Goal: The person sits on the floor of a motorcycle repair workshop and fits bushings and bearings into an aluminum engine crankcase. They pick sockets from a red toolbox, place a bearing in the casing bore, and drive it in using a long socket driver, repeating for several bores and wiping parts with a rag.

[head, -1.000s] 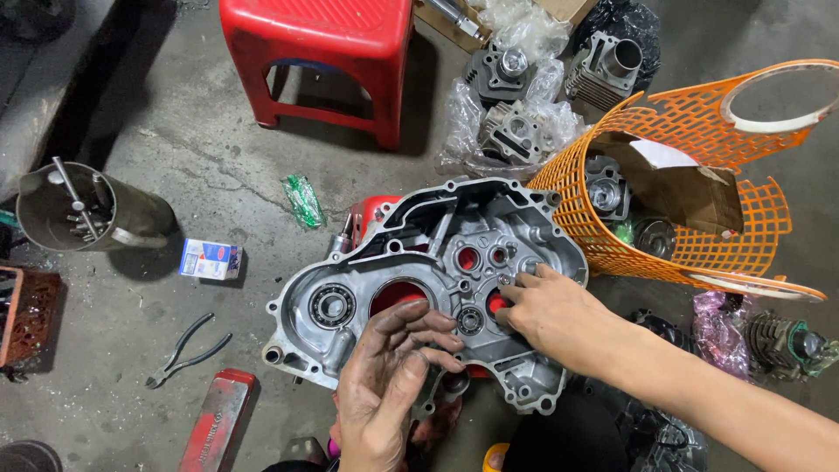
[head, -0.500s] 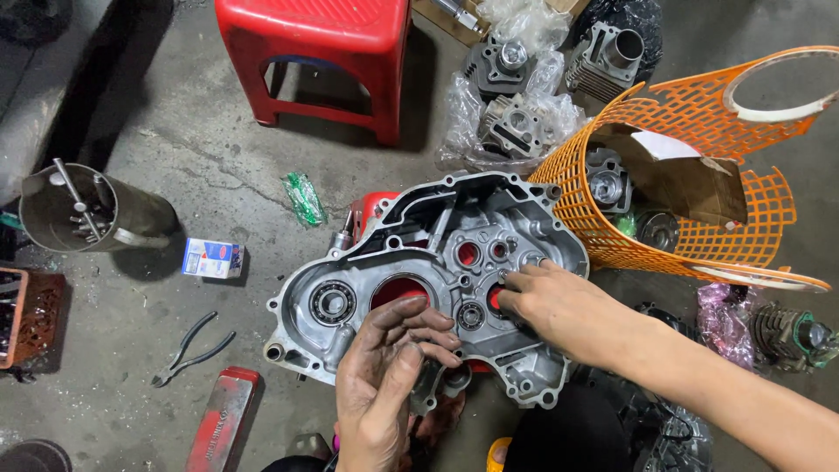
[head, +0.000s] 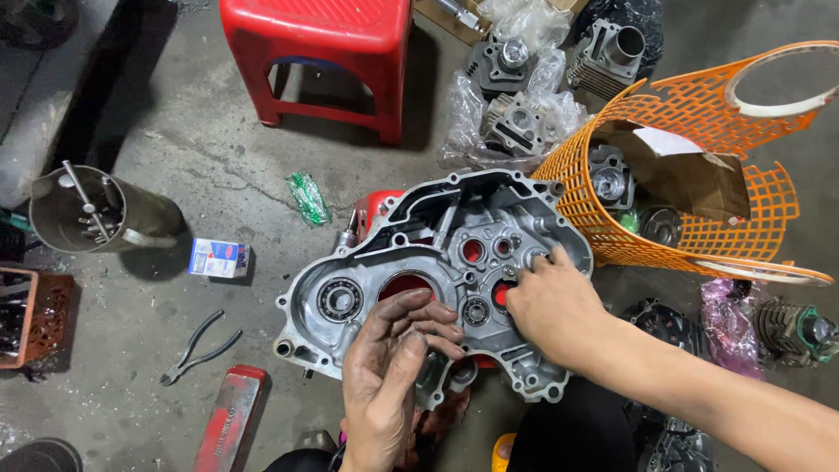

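head view: a grey metal engine case [head: 437, 280] lies flat on the concrete floor [head: 218, 175], between a red stool [head: 319, 35] and an orange mesh basket [head: 690, 201]. the greasy left hand [head: 389, 371] hovers released over its near edge, grasping nothing. the right hand [head: 551, 306] presses fingertips into the case's right side; grip unclear. pliers [head: 199, 348] lie left.
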